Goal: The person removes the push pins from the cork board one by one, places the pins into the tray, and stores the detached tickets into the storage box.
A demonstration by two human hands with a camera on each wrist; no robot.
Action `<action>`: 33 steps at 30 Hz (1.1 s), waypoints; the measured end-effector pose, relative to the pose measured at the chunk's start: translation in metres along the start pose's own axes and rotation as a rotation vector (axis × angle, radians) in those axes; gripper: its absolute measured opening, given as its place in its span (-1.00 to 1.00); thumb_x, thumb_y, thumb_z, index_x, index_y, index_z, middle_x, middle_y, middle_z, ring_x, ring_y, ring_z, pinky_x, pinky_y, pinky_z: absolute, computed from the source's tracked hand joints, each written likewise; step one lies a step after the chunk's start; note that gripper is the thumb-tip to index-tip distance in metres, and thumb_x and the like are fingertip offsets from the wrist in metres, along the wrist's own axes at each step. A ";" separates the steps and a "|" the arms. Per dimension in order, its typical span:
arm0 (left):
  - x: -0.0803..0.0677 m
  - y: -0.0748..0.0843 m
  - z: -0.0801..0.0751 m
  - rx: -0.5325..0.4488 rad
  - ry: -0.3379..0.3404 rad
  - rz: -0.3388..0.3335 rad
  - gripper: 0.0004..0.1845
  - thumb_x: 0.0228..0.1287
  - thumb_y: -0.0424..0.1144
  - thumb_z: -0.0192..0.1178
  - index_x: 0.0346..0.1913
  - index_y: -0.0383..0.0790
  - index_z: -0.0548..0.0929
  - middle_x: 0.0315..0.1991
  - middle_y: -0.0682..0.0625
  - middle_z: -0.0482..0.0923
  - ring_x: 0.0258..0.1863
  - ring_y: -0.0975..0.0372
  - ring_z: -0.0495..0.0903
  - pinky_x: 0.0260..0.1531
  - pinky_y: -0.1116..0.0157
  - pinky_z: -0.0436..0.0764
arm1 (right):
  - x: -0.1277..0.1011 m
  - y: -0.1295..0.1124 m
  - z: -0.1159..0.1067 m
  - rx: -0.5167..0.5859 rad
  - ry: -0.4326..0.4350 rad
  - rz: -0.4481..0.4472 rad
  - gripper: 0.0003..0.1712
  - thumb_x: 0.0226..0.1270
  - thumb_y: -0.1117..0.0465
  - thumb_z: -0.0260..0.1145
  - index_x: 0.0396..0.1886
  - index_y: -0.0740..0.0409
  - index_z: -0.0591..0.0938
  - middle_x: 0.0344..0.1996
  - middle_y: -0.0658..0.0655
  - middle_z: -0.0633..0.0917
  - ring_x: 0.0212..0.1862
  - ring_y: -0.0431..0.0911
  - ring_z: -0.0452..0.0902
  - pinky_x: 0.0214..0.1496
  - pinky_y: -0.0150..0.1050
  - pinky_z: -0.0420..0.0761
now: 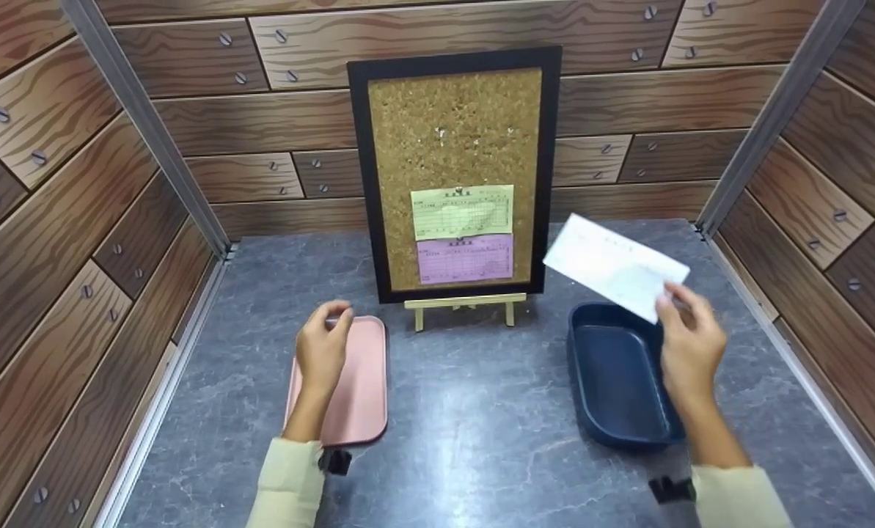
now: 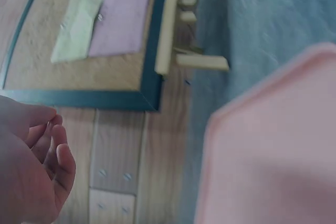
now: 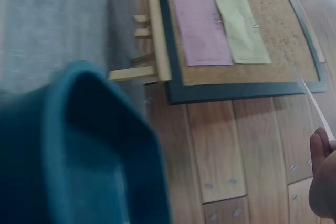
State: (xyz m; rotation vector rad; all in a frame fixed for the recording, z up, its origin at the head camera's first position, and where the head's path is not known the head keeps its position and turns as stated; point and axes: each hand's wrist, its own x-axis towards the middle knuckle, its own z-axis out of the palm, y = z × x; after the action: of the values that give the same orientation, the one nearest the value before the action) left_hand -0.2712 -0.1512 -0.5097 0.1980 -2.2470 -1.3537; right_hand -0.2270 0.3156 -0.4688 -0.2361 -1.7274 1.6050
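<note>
My right hand (image 1: 690,348) pinches a white paper slip (image 1: 617,268) by its lower right corner, between thumb and fingers. The slip hangs tilted over the far end of a dark blue bin (image 1: 620,381). In the right wrist view the slip (image 3: 317,109) shows edge-on. My left hand (image 1: 325,348) hovers over a pink tray (image 1: 356,389), fingers curled, with thumb and index tips together. Nothing can be made out between those tips in the left wrist view (image 2: 39,156). A framed corkboard (image 1: 455,132) bears a green slip (image 1: 463,213) above a purple slip (image 1: 466,260).
The corkboard leans on a small wooden easel (image 1: 466,302) at the back of a grey marbled tabletop (image 1: 474,411). Wood-patterned walls (image 1: 261,125) enclose the back and both sides, with metal corner posts (image 1: 151,125).
</note>
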 end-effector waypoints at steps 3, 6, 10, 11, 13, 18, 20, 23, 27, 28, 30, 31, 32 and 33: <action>-0.007 -0.017 -0.006 0.053 -0.015 -0.032 -0.85 0.32 -0.16 0.32 -0.13 -0.09 0.77 -0.22 -0.01 0.73 -0.34 0.17 0.64 -0.30 0.21 0.52 | -0.012 0.014 -0.013 -0.023 0.028 0.041 -0.64 0.35 0.31 0.37 0.11 0.35 0.67 -0.19 -0.14 0.70 -0.14 -0.24 0.62 -0.06 -0.55 0.57; -0.013 -0.033 -0.011 0.112 -0.044 -0.084 -0.83 0.35 -0.13 0.29 -0.10 -0.07 0.76 -0.20 -0.01 0.72 -0.30 0.14 0.64 -0.24 0.14 0.50 | -0.021 0.026 -0.025 -0.038 0.042 0.087 -0.63 0.36 0.30 0.36 0.13 0.33 0.66 -0.21 -0.17 0.70 -0.15 -0.26 0.60 -0.09 -0.58 0.56; -0.020 -0.052 -0.013 0.197 -0.088 -0.159 -0.81 0.37 -0.09 0.25 -0.08 -0.02 0.76 -0.17 0.03 0.75 -0.27 0.14 0.65 -0.21 0.07 0.48 | -0.033 0.046 -0.038 -0.127 0.050 0.137 -0.62 0.39 0.29 0.33 0.15 0.33 0.65 -0.25 -0.27 0.68 -0.15 -0.34 0.58 -0.10 -0.62 0.54; -0.021 -0.057 -0.013 0.212 -0.094 -0.168 -0.82 0.36 -0.09 0.24 -0.08 -0.02 0.76 -0.16 0.03 0.76 -0.27 0.14 0.65 -0.21 0.07 0.47 | -0.035 0.050 -0.041 -0.150 0.050 0.149 -0.62 0.40 0.29 0.32 0.16 0.33 0.65 -0.26 -0.30 0.67 -0.16 -0.36 0.58 -0.10 -0.63 0.53; -0.024 -0.063 -0.012 0.237 -0.107 -0.179 -0.82 0.36 -0.10 0.24 -0.09 -0.02 0.76 -0.13 0.03 0.76 -0.26 0.14 0.66 -0.21 0.07 0.47 | -0.038 0.057 -0.046 -0.214 0.052 0.162 -0.62 0.41 0.27 0.30 0.16 0.34 0.64 -0.29 -0.35 0.64 -0.17 -0.40 0.57 -0.11 -0.64 0.53; -0.031 -0.075 -0.009 0.233 -0.141 -0.178 -0.82 0.36 -0.14 0.22 -0.10 -0.08 0.76 -0.09 0.00 0.76 -0.21 0.09 0.68 -0.17 0.02 0.49 | -0.041 0.065 -0.054 -0.384 0.040 0.184 -0.66 0.41 0.27 0.27 0.11 0.30 0.68 -0.29 -0.26 0.64 -0.28 -0.55 0.50 -0.22 -0.66 0.47; -0.033 -0.078 -0.009 0.230 -0.157 -0.177 -0.82 0.35 -0.16 0.22 -0.11 -0.09 0.76 -0.10 -0.01 0.76 -0.15 0.07 0.70 -0.12 -0.01 0.51 | -0.041 0.066 -0.055 -0.459 0.014 0.182 -0.68 0.40 0.28 0.27 0.08 0.29 0.70 -0.24 -0.05 0.70 -0.34 -0.60 0.44 -0.27 -0.67 0.44; -0.036 -0.083 -0.007 0.243 -0.172 -0.177 -0.84 0.34 -0.17 0.23 -0.13 -0.08 0.76 -0.14 0.01 0.77 -0.08 0.06 0.71 -0.07 -0.05 0.52 | -0.042 0.069 -0.056 -0.553 -0.028 0.163 -0.70 0.36 0.31 0.29 0.03 0.30 0.71 -0.17 0.26 0.72 -0.40 -0.62 0.37 -0.29 -0.65 0.39; -0.040 -0.087 -0.005 0.275 -0.187 -0.179 -0.86 0.32 -0.17 0.24 -0.17 -0.05 0.77 -0.19 0.03 0.78 -0.11 0.07 0.73 -0.10 -0.06 0.54 | -0.044 0.070 -0.057 -0.634 -0.068 0.142 -0.71 0.31 0.31 0.34 0.00 0.30 0.72 -0.25 0.30 0.69 -0.41 -0.49 0.34 -0.26 -0.50 0.34; -0.041 -0.088 -0.005 0.280 -0.191 -0.182 -0.86 0.31 -0.17 0.24 -0.18 -0.04 0.77 -0.21 0.03 0.78 -0.14 0.08 0.72 -0.12 -0.05 0.54 | -0.044 0.070 -0.057 -0.652 -0.077 0.146 -0.71 0.30 0.30 0.35 -0.01 0.29 0.73 -0.27 0.28 0.69 -0.40 -0.44 0.35 -0.25 -0.46 0.33; -0.042 -0.089 -0.004 0.291 -0.201 -0.187 -0.86 0.31 -0.15 0.23 -0.18 -0.03 0.78 -0.22 0.03 0.77 -0.17 0.09 0.72 -0.14 -0.03 0.55 | -0.046 0.069 -0.057 -0.678 -0.103 0.166 -0.71 0.32 0.26 0.34 -0.02 0.28 0.73 -0.28 0.26 0.69 -0.37 -0.33 0.40 -0.22 -0.37 0.34; -0.042 -0.090 -0.004 0.294 -0.206 -0.190 -0.85 0.31 -0.15 0.23 -0.18 -0.02 0.78 -0.22 0.03 0.77 -0.18 0.10 0.72 -0.15 -0.02 0.55 | -0.047 0.068 -0.058 -0.690 -0.118 0.176 -0.71 0.33 0.24 0.34 -0.01 0.28 0.73 -0.27 0.27 0.69 -0.34 -0.26 0.45 -0.21 -0.33 0.36; -0.042 -0.090 -0.004 0.297 -0.210 -0.193 -0.85 0.31 -0.14 0.23 -0.18 -0.02 0.78 -0.23 0.04 0.77 -0.19 0.11 0.71 -0.16 -0.01 0.55 | -0.048 0.067 -0.058 -0.700 -0.135 0.184 -0.70 0.35 0.21 0.32 -0.01 0.27 0.73 -0.25 0.29 0.71 -0.32 -0.18 0.50 -0.19 -0.29 0.38; -0.043 -0.090 -0.004 0.299 -0.213 -0.192 -0.84 0.31 -0.14 0.23 -0.18 -0.02 0.78 -0.22 0.04 0.77 -0.20 0.11 0.71 -0.17 0.00 0.55 | -0.049 0.065 -0.059 -0.713 -0.152 0.193 -0.70 0.37 0.19 0.31 -0.01 0.26 0.73 -0.22 0.30 0.72 -0.28 -0.11 0.54 -0.17 -0.25 0.39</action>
State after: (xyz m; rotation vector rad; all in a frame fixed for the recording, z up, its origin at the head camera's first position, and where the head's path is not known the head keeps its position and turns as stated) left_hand -0.2443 -0.1826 -0.6003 0.3983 -2.6653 -1.1705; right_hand -0.1786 0.3449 -0.5523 -0.6509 -2.4087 1.0863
